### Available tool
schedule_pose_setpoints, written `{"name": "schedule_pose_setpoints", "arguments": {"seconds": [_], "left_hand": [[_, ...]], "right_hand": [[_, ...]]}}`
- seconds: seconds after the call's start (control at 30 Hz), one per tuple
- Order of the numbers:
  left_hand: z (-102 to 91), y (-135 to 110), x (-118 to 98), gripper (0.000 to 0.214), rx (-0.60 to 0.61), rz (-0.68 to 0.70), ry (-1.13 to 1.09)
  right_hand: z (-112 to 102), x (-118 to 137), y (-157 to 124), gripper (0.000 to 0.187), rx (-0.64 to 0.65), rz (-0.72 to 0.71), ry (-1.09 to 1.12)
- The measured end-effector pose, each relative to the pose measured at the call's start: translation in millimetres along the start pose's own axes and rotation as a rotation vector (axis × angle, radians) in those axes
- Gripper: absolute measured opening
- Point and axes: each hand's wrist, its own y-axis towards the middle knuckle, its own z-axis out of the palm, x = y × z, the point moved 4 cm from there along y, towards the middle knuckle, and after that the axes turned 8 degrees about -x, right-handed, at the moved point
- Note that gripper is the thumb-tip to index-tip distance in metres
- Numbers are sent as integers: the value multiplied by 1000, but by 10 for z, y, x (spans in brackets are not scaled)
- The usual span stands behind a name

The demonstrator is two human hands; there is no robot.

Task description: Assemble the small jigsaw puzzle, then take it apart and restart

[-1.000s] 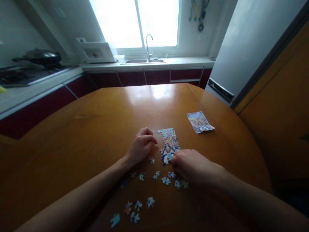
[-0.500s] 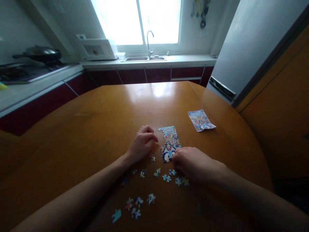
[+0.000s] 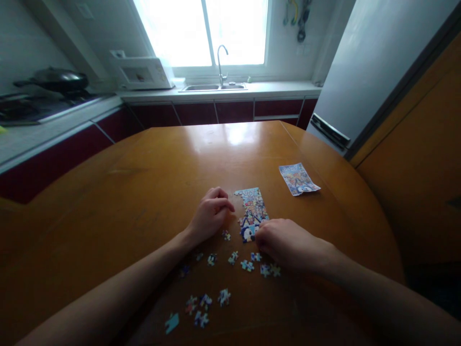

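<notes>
With the puzzle (image 3: pixel 255 205) lying between the curled left hand (image 3: pixel 212 212) and the right hand (image 3: pixel 288 242), curled at its near right corner, neither grip discernible, gentle pressure while bracing the left edge seems best.

Table (image 3: pixel 169 163), probably wooden, under puzzle pieces (image 3: pixel 224 297).

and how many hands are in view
2: the left hand beside the puzzle's left edge, and the right hand at its near right corner, covering part of it.
</notes>
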Motion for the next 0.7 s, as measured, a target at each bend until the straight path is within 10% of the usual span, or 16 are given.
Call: {"name": "schedule_pose_setpoints", "arguments": {"seconds": [0.7], "left_hand": [[-5,-8,14,29,28,13,18]], "right_hand": [[-201,-32,113,21,-294,55,250]]}}
